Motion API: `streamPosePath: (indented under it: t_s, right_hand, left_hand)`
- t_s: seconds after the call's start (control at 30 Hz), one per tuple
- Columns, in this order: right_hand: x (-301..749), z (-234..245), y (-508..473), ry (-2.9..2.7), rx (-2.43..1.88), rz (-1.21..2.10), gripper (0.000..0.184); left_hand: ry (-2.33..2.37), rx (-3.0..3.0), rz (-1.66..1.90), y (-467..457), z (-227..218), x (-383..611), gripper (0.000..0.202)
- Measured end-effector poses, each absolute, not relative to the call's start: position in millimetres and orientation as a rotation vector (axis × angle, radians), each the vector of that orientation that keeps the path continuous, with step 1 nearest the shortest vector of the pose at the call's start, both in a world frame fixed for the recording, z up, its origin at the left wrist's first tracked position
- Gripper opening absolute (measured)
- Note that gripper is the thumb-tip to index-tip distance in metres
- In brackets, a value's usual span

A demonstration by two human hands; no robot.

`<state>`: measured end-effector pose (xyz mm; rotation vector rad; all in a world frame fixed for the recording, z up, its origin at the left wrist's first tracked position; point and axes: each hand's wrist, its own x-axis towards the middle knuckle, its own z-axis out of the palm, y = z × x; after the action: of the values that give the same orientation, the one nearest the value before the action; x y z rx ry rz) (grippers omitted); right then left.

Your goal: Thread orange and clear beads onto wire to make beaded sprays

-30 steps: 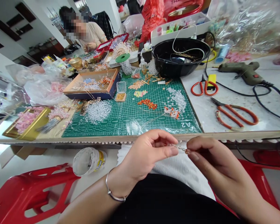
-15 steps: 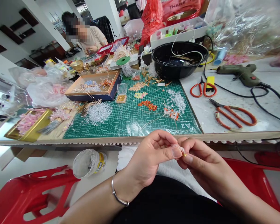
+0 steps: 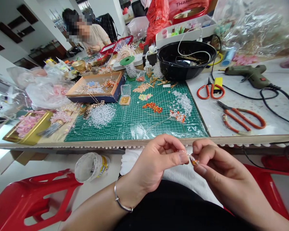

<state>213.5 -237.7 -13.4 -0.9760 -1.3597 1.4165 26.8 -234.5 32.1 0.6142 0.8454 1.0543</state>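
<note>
In front of the table edge, my left hand (image 3: 162,160) pinches a small beaded piece (image 3: 192,159) of clear and orange beads between thumb and fingers. My right hand (image 3: 214,162) grips the orange end of the same piece with thumb and forefinger. Part of the piece is hidden behind my left fingertips. Beyond the hands, a green cutting mat (image 3: 125,128) carries a heap of clear beads (image 3: 101,115), orange beads (image 3: 153,107), a cluster of clear and orange beadwork (image 3: 177,116) and loose clear beads (image 3: 183,102).
Orange-handled pliers (image 3: 243,117), small red-handled snips (image 3: 210,90) and a glue gun (image 3: 250,75) lie at right. A black basin (image 3: 186,72) stands behind the mat. At left are a shallow box (image 3: 96,94) and a gold tray (image 3: 38,131). Another person (image 3: 96,37) sits across the table.
My right hand has moved slightly right, away from my left fingertips, so more of the beaded piece shows between the hands. The left hand stays nearly in place.
</note>
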Motion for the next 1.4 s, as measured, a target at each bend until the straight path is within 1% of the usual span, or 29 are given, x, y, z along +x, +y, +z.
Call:
streamPosePath:
  t_s: [0.1, 0.17, 0.33, 0.47, 0.6, 0.8, 1.07, 1.3, 1.4]
  right_hand:
    - [214.0, -10.0, -236.7, -1.453, -1.037, 1.291, 0.018]
    - [212.6, -9.4, -236.7, -1.466, -1.046, 1.275, 0.019]
    - [206.6, -12.3, -237.8, -1.375, -0.968, 1.445, 0.013]
    - [206.1, -14.0, -236.2, -1.342, -0.94, 1.504, 0.015]
    - [208.9, -13.7, -236.1, -1.327, -0.952, 1.558, 0.019]
    - [213.8, -9.1, -237.1, -1.451, -1.003, 1.64, 0.016]
    - [211.8, 0.8, -238.2, -1.478, -1.088, 1.535, 0.028]
    - [208.9, -0.6, -239.8, -1.453, -1.079, 1.521, 0.028]
    - [207.5, 0.3, -240.4, -1.463, -1.074, 1.505, 0.027]
  left_hand:
    - [0.842, 0.623, 1.063, -234.4, 30.3, 25.9, 0.021]
    - [0.833, 0.631, 1.066, -234.3, 29.0, 26.0, 0.021]
    - [0.794, 0.627, 1.058, -234.1, 28.6, 29.4, 0.021]
    - [0.811, 0.624, 1.06, -234.5, 28.1, 30.2, 0.022]
    - [0.792, 0.635, 1.078, -235.0, 25.7, 28.7, 0.02]
    - [0.798, 0.661, 1.101, -234.0, 27.3, 30.3, 0.018]
    - [0.801, 0.665, 1.114, -233.9, 26.2, 29.2, 0.017]
    - [0.791, 0.652, 1.11, -235.2, 25.5, 29.0, 0.017]
    - [0.805, 0.625, 1.115, -235.6, 25.9, 28.7, 0.023]
